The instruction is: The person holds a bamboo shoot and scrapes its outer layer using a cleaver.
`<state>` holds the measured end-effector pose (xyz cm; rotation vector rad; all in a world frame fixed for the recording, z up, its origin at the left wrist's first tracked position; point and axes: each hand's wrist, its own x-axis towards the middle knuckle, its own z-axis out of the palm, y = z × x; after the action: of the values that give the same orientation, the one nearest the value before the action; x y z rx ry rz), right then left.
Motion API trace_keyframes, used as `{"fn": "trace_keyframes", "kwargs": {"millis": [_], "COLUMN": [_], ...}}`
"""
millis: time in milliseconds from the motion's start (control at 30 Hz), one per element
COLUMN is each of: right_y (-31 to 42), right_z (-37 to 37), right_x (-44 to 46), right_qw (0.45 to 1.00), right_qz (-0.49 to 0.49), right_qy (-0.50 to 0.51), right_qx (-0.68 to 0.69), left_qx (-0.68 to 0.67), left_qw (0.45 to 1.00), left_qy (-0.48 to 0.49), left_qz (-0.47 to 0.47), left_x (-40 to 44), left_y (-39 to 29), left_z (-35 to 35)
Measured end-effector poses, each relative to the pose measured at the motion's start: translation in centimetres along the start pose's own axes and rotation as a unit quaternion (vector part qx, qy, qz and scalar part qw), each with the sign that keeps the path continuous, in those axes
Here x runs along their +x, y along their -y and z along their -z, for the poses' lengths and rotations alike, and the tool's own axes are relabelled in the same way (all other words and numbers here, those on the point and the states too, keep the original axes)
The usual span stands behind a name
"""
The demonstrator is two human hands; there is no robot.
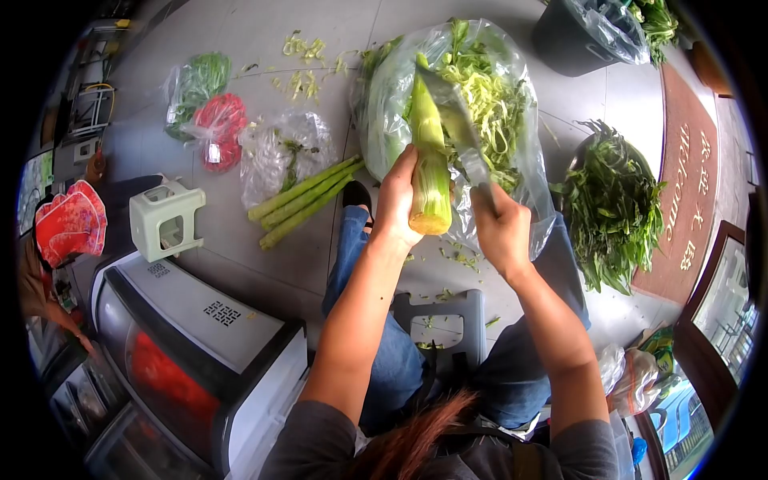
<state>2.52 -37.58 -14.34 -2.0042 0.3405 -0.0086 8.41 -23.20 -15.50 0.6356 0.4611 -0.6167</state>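
My left hand (398, 196) is wrapped round a thick green celtuce stem (432, 184), its cut base toward me and its tip pointing away. My right hand (502, 232) grips a kitchen knife (474, 164), whose blade lies along the stem's right side near the tip. Below both is an open clear plastic bag (382, 112) on the floor, holding pale green peelings (500, 104) and leafy scraps. To the left, several long celtuce stems (308, 200) lie side by side on the tiles.
A crumpled clear bag (288, 152), a red bag (220, 132) and a bag of greens (200, 84) lie left. A bowl of leaves (612, 208) and a dark bin (572, 40) stand right. Near me are a green stool (166, 218), a grey stool (474, 320) and a display cooler (200, 320).
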Motion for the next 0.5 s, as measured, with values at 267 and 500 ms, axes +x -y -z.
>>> {"fn": "trace_keyframes", "kwargs": {"millis": [267, 500], "right_y": [0.9, 0.8], "right_z": [1.6, 1.3], "right_x": [1.4, 1.3], "right_qw": [0.995, 0.988], "right_qz": [-0.051, -0.073], "right_qy": [0.013, 0.029], "right_qx": [0.087, 0.134], "left_qx": [0.073, 0.062], "left_qw": [0.994, 0.998], "left_qy": [-0.077, 0.021], "left_qz": [-0.013, 0.007], "left_x": [0.1, -0.6], "left_y": [1.4, 1.9], "left_z": [-0.3, -1.7]}}
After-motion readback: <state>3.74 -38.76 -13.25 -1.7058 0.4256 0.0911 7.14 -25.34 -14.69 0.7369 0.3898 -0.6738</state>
